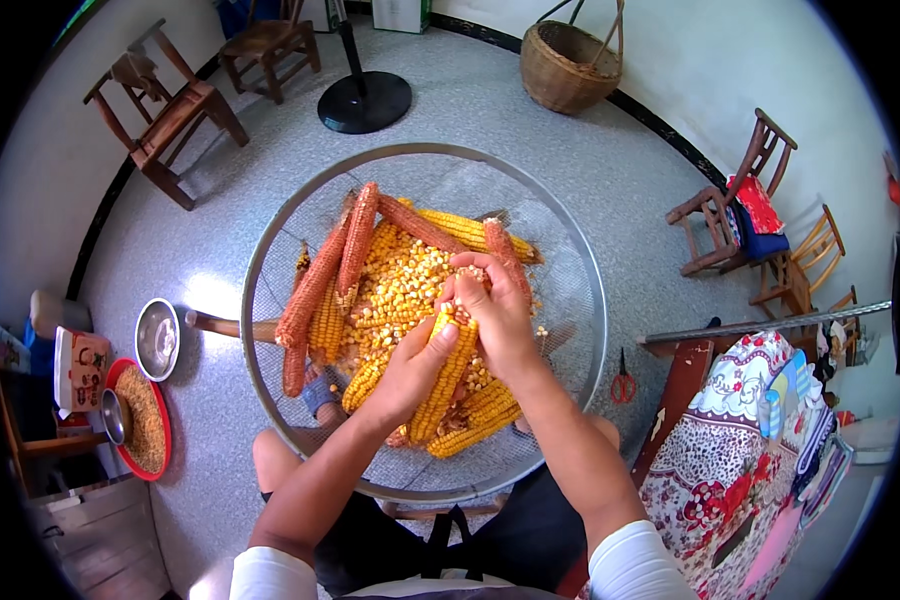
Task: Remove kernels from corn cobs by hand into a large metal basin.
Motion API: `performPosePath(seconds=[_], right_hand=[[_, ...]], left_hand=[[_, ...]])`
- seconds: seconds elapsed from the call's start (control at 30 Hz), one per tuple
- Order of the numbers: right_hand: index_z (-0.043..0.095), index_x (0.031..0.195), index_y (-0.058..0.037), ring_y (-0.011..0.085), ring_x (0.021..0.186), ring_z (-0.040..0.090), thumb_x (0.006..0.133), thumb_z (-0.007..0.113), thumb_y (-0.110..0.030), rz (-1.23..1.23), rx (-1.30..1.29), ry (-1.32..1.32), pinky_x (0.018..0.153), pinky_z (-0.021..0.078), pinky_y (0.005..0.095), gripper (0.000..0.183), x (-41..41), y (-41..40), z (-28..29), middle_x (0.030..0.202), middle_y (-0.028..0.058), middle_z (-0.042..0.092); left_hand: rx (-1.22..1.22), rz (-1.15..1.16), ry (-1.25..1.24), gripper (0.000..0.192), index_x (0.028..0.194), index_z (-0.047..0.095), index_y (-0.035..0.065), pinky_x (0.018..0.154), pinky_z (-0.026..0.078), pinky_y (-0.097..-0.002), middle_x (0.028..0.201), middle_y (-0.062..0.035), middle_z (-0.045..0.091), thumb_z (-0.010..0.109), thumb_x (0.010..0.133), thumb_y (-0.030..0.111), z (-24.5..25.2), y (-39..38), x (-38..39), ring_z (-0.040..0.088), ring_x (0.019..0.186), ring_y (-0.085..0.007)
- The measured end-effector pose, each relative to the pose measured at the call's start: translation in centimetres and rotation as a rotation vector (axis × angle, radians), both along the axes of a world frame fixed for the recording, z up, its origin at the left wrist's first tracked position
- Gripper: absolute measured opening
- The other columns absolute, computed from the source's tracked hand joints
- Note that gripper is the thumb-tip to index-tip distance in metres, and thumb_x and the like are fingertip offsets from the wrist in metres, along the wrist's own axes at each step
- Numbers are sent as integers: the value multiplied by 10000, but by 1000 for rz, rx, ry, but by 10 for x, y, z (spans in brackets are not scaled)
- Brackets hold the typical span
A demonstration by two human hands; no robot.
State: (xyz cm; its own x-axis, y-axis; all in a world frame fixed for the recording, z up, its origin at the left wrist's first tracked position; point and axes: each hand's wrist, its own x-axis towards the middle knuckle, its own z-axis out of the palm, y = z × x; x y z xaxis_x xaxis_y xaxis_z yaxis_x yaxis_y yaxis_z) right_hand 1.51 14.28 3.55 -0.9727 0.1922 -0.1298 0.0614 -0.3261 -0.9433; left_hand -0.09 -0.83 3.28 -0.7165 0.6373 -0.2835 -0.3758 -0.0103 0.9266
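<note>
My left hand [414, 369] grips a yellow ear of corn [444, 386] held slantwise over a large round metal-rimmed mesh sieve [570, 322]. Around the ear's upper end closes my right hand [501, 311], its thumb beside partly stripped rows and loosened kernels. The fingers partly hide a reddish bit of cob there. Beneath both hands lies a heap of loose corn kernels [412, 274]. Stripped reddish corn cobs [319, 274] lie at the sieve's left and top. More unstripped corn ears [480, 420] rest near its front, by my knees.
A wooden stick [225, 324] juts past the sieve's left rim. Red-handled scissors [623, 386] lie on the floor at right. Leftward are a metal basin [157, 337] and a red tray [161, 442] of grain. A wicker basket [562, 75] and a black stand base [365, 105] stand beyond.
</note>
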Motion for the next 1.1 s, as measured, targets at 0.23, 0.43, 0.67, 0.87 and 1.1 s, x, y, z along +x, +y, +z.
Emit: performPosePath(seconds=[0.23,0.43,0.67,0.87,1.1], right_hand=[[310,1466,-23,261,1179,587,928,487,-96,192,-343,57,1046,461,406,571,4,14,18,1211,188,586],[383,1401,-35,232,1088,626,926,582,-58,198,-410,89,973,516,362,515,5,15,14,1128,135,606],[437,1333,-36,174,1003,626,959,580,-53,97,-321,24,921,525,314,401,2,12,6,1017,99,611],[395,1376,-23,195,1057,612,922,602,-30,209,-354,89,932,526,333,500,6,12,22,1093,104,586],[431,1314,-29,161,939,637,948,667,-182,65,1,30,860,550,292,461,2,7,1,1019,75,609]], left_hand=[[266,-62,-593,493,1201,513,41,529,532,-329,783,-138,622,390,1036,489,3,-9,-5,620,573,-239],[296,-133,-485,524,1139,536,19,521,519,-310,786,-131,623,425,1022,517,6,-8,-5,625,581,-222],[183,-129,-426,557,1174,521,18,538,532,-321,813,-160,620,399,1018,538,2,-3,-4,623,589,-238],[321,-118,-604,523,1175,511,30,530,528,-326,800,-150,615,414,1018,520,3,-8,-6,618,576,-239],[199,-116,-436,482,1105,528,-3,552,529,-321,796,-127,619,400,1049,459,4,-4,-2,621,595,-217]])
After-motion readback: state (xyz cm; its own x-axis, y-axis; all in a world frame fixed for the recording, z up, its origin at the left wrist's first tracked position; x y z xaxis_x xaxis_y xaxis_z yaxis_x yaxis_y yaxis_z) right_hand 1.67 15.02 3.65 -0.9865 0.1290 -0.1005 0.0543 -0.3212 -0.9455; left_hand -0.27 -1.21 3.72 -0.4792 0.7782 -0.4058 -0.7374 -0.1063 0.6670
